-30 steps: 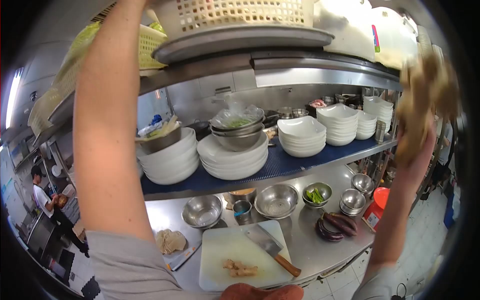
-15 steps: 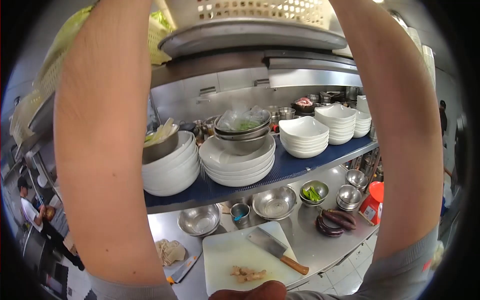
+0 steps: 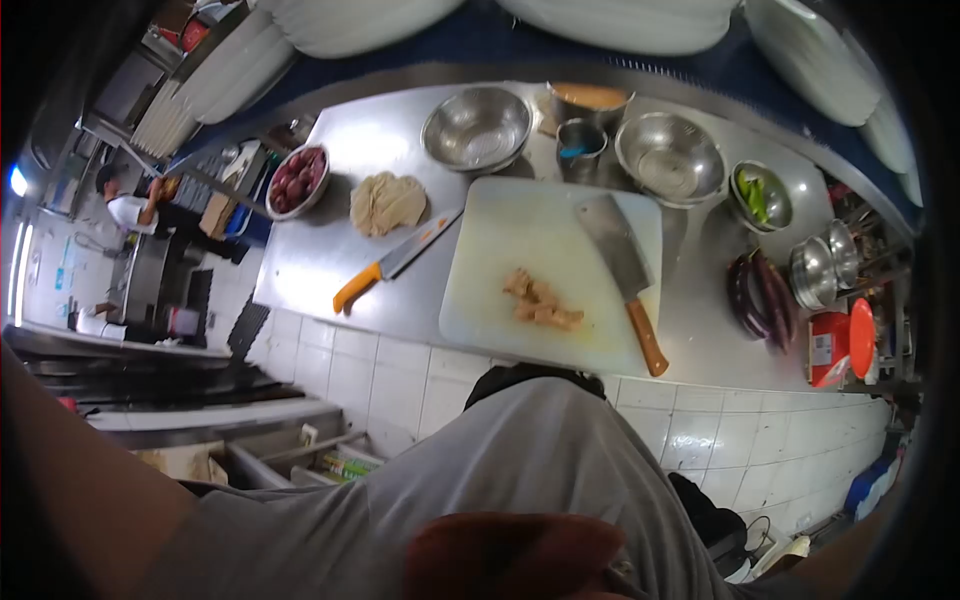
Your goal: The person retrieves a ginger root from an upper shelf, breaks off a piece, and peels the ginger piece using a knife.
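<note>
I am looking down at the board (image 3: 500,270), and my hands are lying out of view, so I cannot tell their grip. The cleaver (image 3: 620,262) handle is overhanging the worktop (image 3: 340,255) edge; I judge my body could be knocking it off

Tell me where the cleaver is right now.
In the head view the cleaver lies on the right part of the white cutting board, blade toward the steel bowls, wooden handle overhanging the near edge, just right of the ginger pieces.
</note>
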### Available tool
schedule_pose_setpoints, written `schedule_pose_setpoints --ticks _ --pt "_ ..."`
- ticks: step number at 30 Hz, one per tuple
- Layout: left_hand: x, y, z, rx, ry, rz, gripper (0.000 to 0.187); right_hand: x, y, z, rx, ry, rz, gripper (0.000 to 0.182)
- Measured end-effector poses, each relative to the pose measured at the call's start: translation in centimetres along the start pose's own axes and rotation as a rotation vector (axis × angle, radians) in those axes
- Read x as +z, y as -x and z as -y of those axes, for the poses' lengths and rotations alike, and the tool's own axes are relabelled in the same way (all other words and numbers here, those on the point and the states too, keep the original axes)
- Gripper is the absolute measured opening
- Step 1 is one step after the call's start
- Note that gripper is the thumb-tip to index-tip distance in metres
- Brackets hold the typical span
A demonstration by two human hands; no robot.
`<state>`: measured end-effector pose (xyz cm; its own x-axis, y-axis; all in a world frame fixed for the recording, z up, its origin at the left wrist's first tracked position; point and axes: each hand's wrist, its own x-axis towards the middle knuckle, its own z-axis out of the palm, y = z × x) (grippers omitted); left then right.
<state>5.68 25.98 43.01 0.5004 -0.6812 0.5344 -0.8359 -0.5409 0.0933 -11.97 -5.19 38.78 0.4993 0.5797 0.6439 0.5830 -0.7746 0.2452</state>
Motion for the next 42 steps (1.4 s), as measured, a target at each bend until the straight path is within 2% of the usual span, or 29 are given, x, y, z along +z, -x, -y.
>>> schedule_pose_setpoints --ticks 5,8,10,12,13,14,17,19,22,25,29,34,42 --pt "17.3 10.8 1.5 -0.308 0.193 0.353 0.048 -0.9 8.9 2.4 0.052 -0.156 0.06 0.034" --pt "28.9 14.8 2.1 -0.439 0.255 0.462 0.049 -2.8 12.4 -1.0 0.303 -0.139 -0.026 0.035" --pt "35.5 15.7 1.8 -0.492 0.265 0.499 0.05 -3.3 17.0 -3.9 0.612 -0.165 -0.146 0.036" --pt "40.3 15.5 1.2 -0.531 0.249 0.512 0.051 -1.9 25.5 -6.4 1.017 -0.326 -0.336 0.036" --pt "41.8 15.4 0.7 -0.543 0.239 0.513 0.051 -0.8 31.2 -6.8 1.109 -0.467 -0.378 0.036" --pt "43.1 15.5 0.4 -0.546 0.224 0.511 0.052 1.2 35.4 -5.9 1.331 -0.486 -0.547 0.032" --pt "44.7 14.5 -0.2 -0.52 0.195 0.476 0.053 6.7 45.1 -1.6 1.707 -0.344 -0.842 0.024" --pt "43.9 13.4 -0.7 -0.49 0.183 0.435 0.054 9.4 47.4 1.0 1.776 -0.369 -0.889 0.022" --pt "40.3 11.5 -1.0 -0.432 0.163 0.345 0.055 12.8 47.5 3.1 1.952 -0.502 -0.741 0.022" --pt "34.8 9.4 -1.4 -0.365 0.127 0.235 0.056 14.7 47.0 2.8 1.919 -0.649 -0.676 0.023" --pt "24.9 5.7 -3.5 -0.263 0.025 0.078 0.058 15.7 45.7 1.9 1.855 -0.647 -0.542 0.024" --pt "13.2 1.9 -7.2 -0.173 -0.221 -0.078 0.06 17.5 45.3 2.3 1.887 -0.721 -0.447 0.028" --pt "2.9 -1.1 -12.0 -0.113 -0.633 -0.222 0.064 20.4 43.5 4.2 1.887 -0.816 -0.291 0.03"
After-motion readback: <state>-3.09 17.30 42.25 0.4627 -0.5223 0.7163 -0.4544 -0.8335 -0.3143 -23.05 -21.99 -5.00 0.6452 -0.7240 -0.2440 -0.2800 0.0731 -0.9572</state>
